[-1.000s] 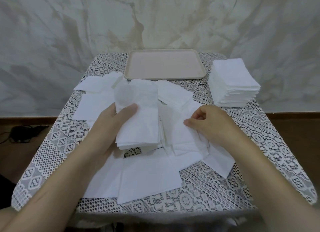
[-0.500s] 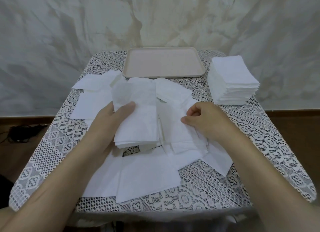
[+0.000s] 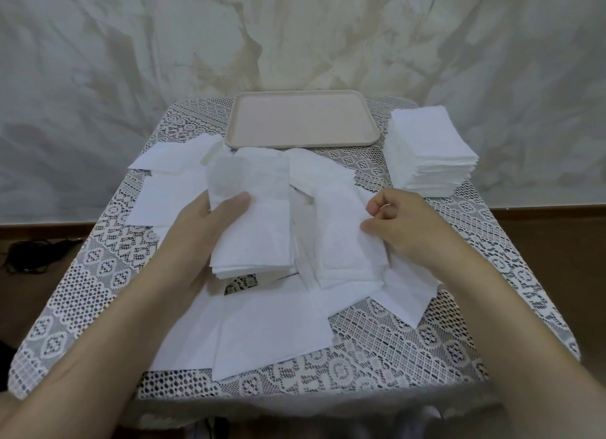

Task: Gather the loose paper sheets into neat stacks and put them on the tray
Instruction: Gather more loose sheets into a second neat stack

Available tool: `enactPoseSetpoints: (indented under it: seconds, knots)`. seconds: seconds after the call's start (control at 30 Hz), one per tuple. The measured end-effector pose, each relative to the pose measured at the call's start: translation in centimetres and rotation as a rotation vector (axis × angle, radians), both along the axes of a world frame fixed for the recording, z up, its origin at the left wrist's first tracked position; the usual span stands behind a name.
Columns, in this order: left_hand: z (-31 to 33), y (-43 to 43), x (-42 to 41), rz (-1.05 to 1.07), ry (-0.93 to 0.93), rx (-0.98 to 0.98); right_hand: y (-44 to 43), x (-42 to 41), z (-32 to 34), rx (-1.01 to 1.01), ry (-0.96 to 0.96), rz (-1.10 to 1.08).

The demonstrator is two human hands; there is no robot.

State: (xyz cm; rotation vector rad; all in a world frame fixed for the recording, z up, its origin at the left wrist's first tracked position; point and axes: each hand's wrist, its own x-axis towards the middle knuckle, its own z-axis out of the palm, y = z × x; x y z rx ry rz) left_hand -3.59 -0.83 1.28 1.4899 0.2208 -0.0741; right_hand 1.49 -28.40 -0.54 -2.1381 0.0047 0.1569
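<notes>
Loose white paper sheets [image 3: 272,327] lie scattered over the middle of the table. My left hand [image 3: 203,232] grips a small gathered stack of sheets [image 3: 259,228] a little above the table, thumb on top. My right hand [image 3: 403,225] pinches the right edge of a loose sheet [image 3: 341,238] just right of that stack. A pale pink tray [image 3: 303,122] sits bare at the far middle of the table. A tall neat stack of white sheets [image 3: 429,153] stands to the tray's right.
A white lace cloth [image 3: 393,350] covers the small table. More loose sheets [image 3: 170,176] lie at the far left by the tray's corner. A marbled wall rises behind. Dark cables [image 3: 29,251] lie on the brown floor at the left.
My right hand has shifted slightly right and closed its pinch on the loose sheet's edge. My left hand keeps holding the same stack.
</notes>
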Motion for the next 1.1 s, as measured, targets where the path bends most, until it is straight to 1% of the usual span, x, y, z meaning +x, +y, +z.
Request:
enactPoseSetpoints:
  seconds: [0.13,0.23,0.33,0.43,0.5,0.57,0.7,0.77,0.9,1.1]
  knots:
    - [0.1,-0.2,-0.2,0.008,0.004,-0.009,-0.8,0.1,-0.3,-0.121,0.051,-0.034]
    - [0.2,-0.3,-0.2,0.007,0.003,0.0,-0.2,-0.1,0.1,-0.215,0.043,-0.061]
    - [0.2,-0.3,0.0,0.013,0.007,0.002,0.5,0.2,0.2,-0.243,0.058,-0.075]
    - [0.2,-0.2,0.1,0.021,0.01,-0.004,0.9,0.4,0.1,-0.285,-0.001,-0.035]
    - [0.3,-0.2,0.1,0.019,0.008,-0.016,1.1,0.4,0.0,-0.246,-0.063,-0.018]
    - [0.4,-0.1,0.1,0.017,0.004,-0.025,1.5,0.4,-0.1,-0.166,-0.098,0.015]
    - [0.4,0.4,0.1,0.021,-0.008,-0.02,2.8,0.0,-0.1,0.105,-0.079,0.109]
    - [0.5,0.6,0.1,0.023,-0.01,-0.018,3.2,-0.1,-0.2,0.168,-0.06,0.091]
    - [0.5,0.7,0.2,0.045,-0.005,-0.015,2.8,-0.2,-0.5,0.087,-0.122,0.01]
    - [0.7,0.4,0.1,0.047,0.003,-0.02,2.3,-0.3,-1.3,0.135,-0.219,-0.072]
